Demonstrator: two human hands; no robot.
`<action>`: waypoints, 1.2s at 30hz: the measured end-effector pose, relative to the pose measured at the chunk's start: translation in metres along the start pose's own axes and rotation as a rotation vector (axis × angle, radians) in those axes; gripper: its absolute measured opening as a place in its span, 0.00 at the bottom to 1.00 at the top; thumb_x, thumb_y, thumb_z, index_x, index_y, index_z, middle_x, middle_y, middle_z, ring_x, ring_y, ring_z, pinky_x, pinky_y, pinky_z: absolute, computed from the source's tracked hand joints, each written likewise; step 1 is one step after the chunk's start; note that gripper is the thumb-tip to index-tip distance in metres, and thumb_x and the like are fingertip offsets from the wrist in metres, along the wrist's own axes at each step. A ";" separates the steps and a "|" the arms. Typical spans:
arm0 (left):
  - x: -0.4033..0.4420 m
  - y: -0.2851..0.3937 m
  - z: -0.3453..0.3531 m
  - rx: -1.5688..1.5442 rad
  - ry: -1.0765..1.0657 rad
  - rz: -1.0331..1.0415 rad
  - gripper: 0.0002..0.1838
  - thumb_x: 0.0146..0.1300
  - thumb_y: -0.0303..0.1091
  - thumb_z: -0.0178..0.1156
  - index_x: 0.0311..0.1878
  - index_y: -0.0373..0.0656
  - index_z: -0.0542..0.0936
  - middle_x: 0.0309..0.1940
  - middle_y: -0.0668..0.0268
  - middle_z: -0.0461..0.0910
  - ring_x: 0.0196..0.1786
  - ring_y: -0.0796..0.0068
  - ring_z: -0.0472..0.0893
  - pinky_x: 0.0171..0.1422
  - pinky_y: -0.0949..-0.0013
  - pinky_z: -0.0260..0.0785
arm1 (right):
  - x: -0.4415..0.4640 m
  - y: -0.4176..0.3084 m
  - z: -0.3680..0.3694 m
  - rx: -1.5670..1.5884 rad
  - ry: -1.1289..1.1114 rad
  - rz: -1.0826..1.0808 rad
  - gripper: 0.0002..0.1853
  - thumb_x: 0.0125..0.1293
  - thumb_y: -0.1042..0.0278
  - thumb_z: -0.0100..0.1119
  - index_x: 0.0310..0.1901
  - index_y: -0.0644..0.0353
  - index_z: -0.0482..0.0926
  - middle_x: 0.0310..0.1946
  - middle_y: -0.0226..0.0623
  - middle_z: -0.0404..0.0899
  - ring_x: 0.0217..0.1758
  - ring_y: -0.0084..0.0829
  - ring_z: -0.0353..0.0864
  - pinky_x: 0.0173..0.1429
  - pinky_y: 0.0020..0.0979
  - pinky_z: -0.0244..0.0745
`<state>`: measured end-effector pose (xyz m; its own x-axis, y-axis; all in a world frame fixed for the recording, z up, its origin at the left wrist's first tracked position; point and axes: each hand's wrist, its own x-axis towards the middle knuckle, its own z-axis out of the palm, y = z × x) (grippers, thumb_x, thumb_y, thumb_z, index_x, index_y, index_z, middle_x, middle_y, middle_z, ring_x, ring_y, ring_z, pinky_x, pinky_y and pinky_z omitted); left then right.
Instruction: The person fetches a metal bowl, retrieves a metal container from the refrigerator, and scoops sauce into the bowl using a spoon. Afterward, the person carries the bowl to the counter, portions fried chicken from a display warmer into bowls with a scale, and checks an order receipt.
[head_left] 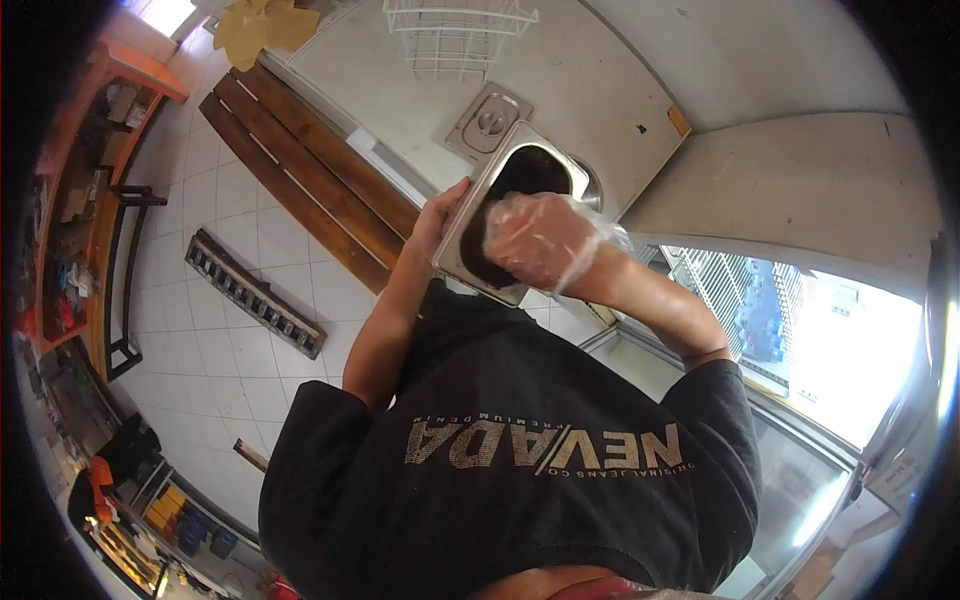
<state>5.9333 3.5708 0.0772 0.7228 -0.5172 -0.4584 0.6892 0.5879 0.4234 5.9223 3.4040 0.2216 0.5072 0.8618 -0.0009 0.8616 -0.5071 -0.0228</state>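
A deep rectangular stainless steel pan (462, 258) is tilted in front of my chest, its inside dark. My left hand (438, 215) grips the pan's left side by the wall. My right hand (540, 240), in a clear plastic glove, reaches into the pan's opening with its fingers curled. Whatever those fingers hold, if anything, is hidden, and so are most of the pan's contents. Just beyond the pan, a metal lid (490, 120) with a recessed handle lies on the pale counter (590, 80). Part of a round metal thing (592, 185) shows behind the pan's right edge.
A white wire basket (450, 35) stands farther back on the counter. Left of it runs a brown slatted wooden bench (300, 170). A long slotted piece (255, 292) lies on the tiled floor (215, 350). To the right is a lit cooler with wire racks (740, 300).
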 end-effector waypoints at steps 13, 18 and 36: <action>0.014 -0.047 -0.011 -0.376 -0.266 0.048 0.23 0.73 0.47 0.49 0.59 0.39 0.74 0.51 0.57 0.81 0.48 0.62 0.83 0.55 0.58 0.77 | -0.063 -0.007 -0.001 0.265 0.053 0.360 0.17 0.51 0.70 0.61 0.45 0.50 0.81 0.36 0.34 0.80 0.44 0.39 0.81 0.47 0.40 0.79; 0.018 -0.055 -0.017 -0.366 -0.491 0.073 0.24 0.74 0.48 0.46 0.60 0.38 0.73 0.50 0.55 0.81 0.50 0.59 0.82 0.57 0.55 0.76 | -0.068 -0.004 0.014 0.178 0.308 0.292 0.16 0.51 0.69 0.61 0.45 0.48 0.82 0.41 0.35 0.81 0.49 0.40 0.81 0.57 0.41 0.77; 0.006 -0.048 0.001 -0.240 -0.266 0.315 0.24 0.73 0.48 0.48 0.59 0.37 0.75 0.49 0.58 0.81 0.50 0.63 0.81 0.57 0.60 0.74 | -0.076 -0.017 0.016 0.182 0.334 0.369 0.13 0.56 0.66 0.60 0.43 0.47 0.86 0.44 0.37 0.84 0.48 0.39 0.83 0.53 0.36 0.79</action>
<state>5.9049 3.5390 0.0547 0.9040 -0.4138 -0.1074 0.4262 0.8525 0.3026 5.8685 3.3469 0.2060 0.7804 0.5608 0.2767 0.6222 -0.7405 -0.2540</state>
